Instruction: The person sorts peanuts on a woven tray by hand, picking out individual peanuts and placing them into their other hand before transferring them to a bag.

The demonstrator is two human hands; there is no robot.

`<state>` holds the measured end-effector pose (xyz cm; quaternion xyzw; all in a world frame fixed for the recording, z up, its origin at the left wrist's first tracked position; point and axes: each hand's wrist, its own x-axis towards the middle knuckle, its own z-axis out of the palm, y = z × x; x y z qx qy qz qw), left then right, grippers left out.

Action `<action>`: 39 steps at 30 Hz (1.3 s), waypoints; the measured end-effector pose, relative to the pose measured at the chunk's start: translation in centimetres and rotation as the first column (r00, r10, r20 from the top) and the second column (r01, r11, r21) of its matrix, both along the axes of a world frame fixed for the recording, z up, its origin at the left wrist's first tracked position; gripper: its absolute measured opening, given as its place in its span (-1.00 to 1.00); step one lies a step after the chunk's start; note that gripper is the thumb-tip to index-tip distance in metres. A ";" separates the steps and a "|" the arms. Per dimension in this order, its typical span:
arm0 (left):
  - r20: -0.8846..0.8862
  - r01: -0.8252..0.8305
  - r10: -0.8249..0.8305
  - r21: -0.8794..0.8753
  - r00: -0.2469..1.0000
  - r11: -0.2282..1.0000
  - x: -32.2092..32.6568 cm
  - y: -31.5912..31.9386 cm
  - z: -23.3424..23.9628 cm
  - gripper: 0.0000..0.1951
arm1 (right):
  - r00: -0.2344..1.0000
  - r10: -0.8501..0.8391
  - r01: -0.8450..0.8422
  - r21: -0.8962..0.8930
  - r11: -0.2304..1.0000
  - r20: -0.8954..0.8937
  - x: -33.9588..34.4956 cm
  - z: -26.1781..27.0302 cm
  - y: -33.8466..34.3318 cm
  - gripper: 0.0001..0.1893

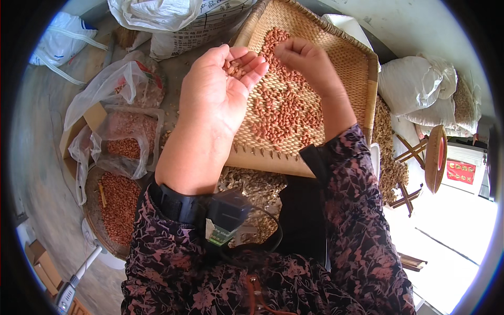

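Note:
My left hand (pixel 218 84) is held palm up over the left edge of a woven basket tray. Several shelled peanuts (pixel 233 68) rest in its cupped palm under the bent fingers. To the right, my right hand (pixel 303 63) is above the peanuts on the tray, fingers curled in and thumb near the index finger. Whether anything is pinched there is hidden. Reddish-brown peanut kernels (pixel 279 114) are spread along the middle of the woven tray (pixel 346 75), which sits tilted before me.
Left of me stand a round basket of peanut kernels (pixel 118 208) and plastic bags (pixel 126 134) with more kernels. Empty shells (pixel 252 185) lie below the tray. White woven sacks (pixel 177 35) stand behind; others (pixel 409 82) lie at right, near a folding stool (pixel 435 159).

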<state>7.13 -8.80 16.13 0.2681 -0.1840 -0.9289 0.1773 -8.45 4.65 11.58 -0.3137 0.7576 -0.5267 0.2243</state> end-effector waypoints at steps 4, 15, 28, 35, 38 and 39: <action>-0.042 0.017 -0.018 -0.015 0.999 1.000 -0.2 -0.1 0.3 -0.74 | 0.976 0.048 0.027 0.340 0.940 -0.211 -0.1 -5.1 2.7 -0.86; -0.023 0.044 -0.045 -0.058 0.999 0.997 -0.1 0.0 0.5 -0.73 | 0.977 0.010 0.067 0.349 0.935 -0.214 0.5 -8.2 3.7 -0.90; -0.046 0.050 -0.053 -0.073 0.998 0.996 -0.1 -0.1 0.1 -0.73 | 0.969 -0.026 0.076 0.196 0.978 -0.246 1.1 -8.0 1.4 -0.90; -0.035 0.036 -0.038 -0.056 0.999 0.998 -0.1 -0.3 0.2 -0.74 | 0.961 -0.020 0.107 0.303 0.947 -0.276 1.6 -8.4 0.6 -0.87; -0.034 0.031 -0.033 -0.072 0.999 0.997 0.0 -0.4 0.2 -0.74 | 0.957 -0.010 0.113 0.340 0.934 -0.291 1.4 -8.7 0.7 -0.88; -0.023 0.028 -0.030 -0.076 0.999 0.997 0.0 -0.4 0.2 -0.74 | 0.956 -0.010 0.114 0.340 0.933 -0.292 1.4 -8.6 0.7 -0.88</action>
